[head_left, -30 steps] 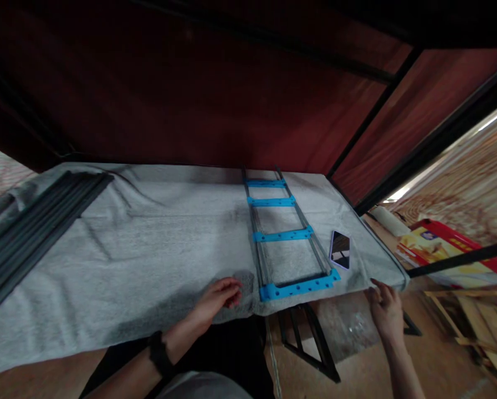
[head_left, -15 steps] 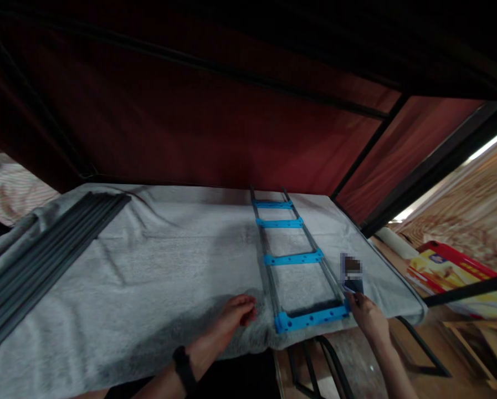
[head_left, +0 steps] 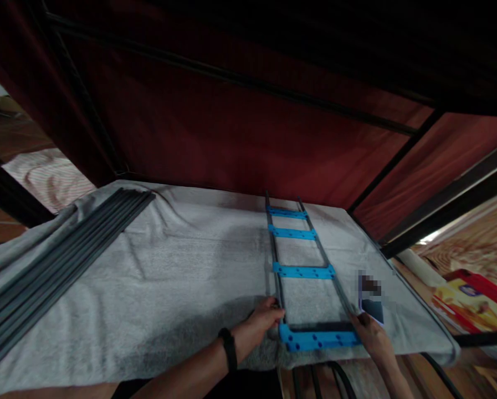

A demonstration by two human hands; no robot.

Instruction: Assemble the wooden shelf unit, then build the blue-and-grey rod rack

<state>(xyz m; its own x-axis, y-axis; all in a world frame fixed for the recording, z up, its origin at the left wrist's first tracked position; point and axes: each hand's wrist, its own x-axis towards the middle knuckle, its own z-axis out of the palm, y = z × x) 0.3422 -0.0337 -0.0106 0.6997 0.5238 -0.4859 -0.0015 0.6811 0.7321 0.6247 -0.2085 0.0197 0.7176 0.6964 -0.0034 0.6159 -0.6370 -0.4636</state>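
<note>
A ladder-like frame (head_left: 304,271) lies on a grey cloth (head_left: 169,277): two thin grey rods joined by several blue drilled cross plates. The nearest blue plate (head_left: 317,338) sits at the cloth's front edge. My left hand (head_left: 265,317), with a dark band on the wrist, has its fingers closed on the left rod just behind that plate. My right hand (head_left: 370,335) grips the frame at the plate's right end, where the right rod meets it. A phone (head_left: 372,302) lies on the cloth touching the right hand's far side.
A bundle of long dark rods (head_left: 65,252) lies along the cloth's left side. Dark red panels in a black metal framework rise behind and overhead. A red and yellow box (head_left: 472,296) lies on the wooden floor at right. Black bars (head_left: 335,377) show below the cloth's front edge.
My right hand came up from below the cloth's right corner to the near blue plate's right end. My left hand slid right onto the left rod. The view shifted left.
</note>
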